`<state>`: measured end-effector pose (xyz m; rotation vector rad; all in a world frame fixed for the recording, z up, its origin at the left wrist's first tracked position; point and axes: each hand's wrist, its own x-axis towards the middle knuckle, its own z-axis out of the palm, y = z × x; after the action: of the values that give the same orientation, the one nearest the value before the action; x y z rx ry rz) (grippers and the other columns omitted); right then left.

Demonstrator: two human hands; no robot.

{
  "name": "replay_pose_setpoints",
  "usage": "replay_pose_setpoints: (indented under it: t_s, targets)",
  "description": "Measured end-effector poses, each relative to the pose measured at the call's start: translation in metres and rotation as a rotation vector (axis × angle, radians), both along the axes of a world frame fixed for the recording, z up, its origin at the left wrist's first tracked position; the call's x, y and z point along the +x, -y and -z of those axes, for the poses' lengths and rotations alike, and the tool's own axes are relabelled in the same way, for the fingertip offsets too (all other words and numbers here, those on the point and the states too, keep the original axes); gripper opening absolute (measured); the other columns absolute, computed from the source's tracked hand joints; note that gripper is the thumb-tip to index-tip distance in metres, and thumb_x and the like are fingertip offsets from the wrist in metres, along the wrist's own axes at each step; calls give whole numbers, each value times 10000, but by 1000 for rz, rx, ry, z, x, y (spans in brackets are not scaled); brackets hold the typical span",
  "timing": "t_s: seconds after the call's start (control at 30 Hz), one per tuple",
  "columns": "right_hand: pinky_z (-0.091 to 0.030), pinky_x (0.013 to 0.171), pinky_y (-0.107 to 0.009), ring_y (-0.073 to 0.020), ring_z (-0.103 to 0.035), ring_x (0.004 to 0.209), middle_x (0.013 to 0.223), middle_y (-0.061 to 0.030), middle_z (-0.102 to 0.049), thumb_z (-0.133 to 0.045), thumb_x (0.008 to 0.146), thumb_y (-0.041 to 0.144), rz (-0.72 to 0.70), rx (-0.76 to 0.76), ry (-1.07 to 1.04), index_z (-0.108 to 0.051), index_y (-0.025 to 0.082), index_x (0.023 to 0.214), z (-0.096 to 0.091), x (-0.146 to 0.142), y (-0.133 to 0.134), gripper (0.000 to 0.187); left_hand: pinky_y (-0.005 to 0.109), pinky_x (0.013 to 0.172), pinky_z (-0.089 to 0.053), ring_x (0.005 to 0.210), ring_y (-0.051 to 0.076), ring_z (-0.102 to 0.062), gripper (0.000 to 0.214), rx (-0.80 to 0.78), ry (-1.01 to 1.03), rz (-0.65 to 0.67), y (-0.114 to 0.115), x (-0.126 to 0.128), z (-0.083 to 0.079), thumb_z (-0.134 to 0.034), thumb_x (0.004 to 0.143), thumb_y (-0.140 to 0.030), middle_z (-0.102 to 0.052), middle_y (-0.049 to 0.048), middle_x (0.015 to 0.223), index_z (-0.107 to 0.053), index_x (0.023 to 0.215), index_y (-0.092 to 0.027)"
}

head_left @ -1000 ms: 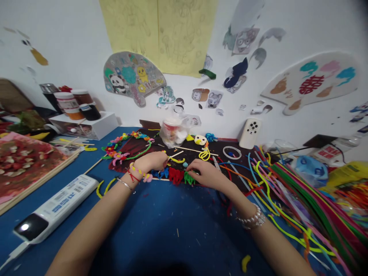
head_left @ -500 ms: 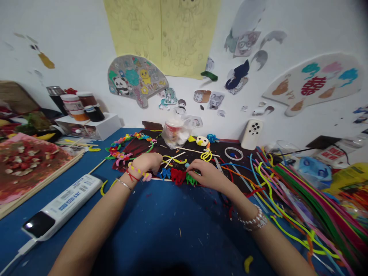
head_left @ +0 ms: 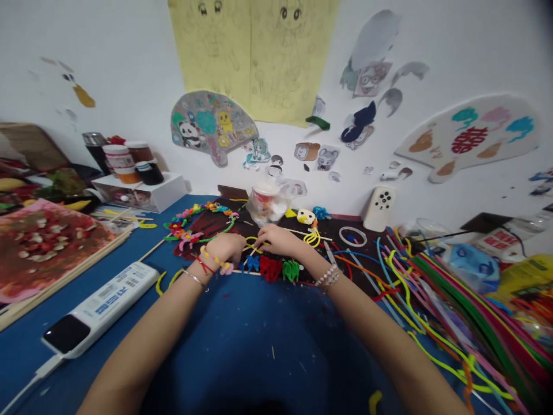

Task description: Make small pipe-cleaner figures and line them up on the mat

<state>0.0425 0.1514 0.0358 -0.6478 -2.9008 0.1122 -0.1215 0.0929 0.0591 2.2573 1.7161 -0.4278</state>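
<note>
Pipe-cleaner shapes [head_left: 271, 268] lie near the left hand [head_left: 228, 249] and right hand [head_left: 279, 240], whose grips I cannot tell.

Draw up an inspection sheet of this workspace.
Surface: blue table, specked with small scraps; one yellow scrap at the bottom of the view.
Work pieces: blue piece, red piece and green piece, all fuzzy, in a row just in front of the hands.
Clutter: loose fuzzy strips heaped on the right.
Hands: left hand curled; right hand close beside it; grips unclear.
Cables: white cable joined to a white device.
Surroundings: white wall with yellow drawing sheets; phone propped upright.
</note>
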Motion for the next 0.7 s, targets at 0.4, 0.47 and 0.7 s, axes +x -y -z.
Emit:
replay_pose_setpoints:
  t_s: [0.4, 0.47, 0.7]
  targets:
    - [-344, 771, -250, -184, -530, 895, 897, -89, -620, -499, 843, 209, 84, 123, 148, -656, 144, 876, 10, -24, -3, 173, 310, 630, -496, 690, 256, -642, 192, 25, -121, -21, 4, 5, -13, -643, 584, -170, -681, 155, 790, -691, 762, -115]
    - [-341, 785, -265, -197, -527, 916, 923, -110, -618, -469, 863, 226, 127, 140, 153, -638, 126, 904, 9, -24, -2, 200, 309, 637, -494, 707, 260, -644, 179, 46, -117, -20, 4, 6, -13, -622, 609, -164, -679, 167, 798, -689, 765, -110]
    - [-322, 827, -305, -232, -518, 964, 986, -161, -615, -440, 871, 204, 282, 166, 160, -618, 90, 925, 10, -25, -2, 218, 331, 683, -482, 818, 292, -633, 226, 175, -114, -28, 12, 8, -19, -540, 674, -135, -664, 196, 836, -676, 848, -93]
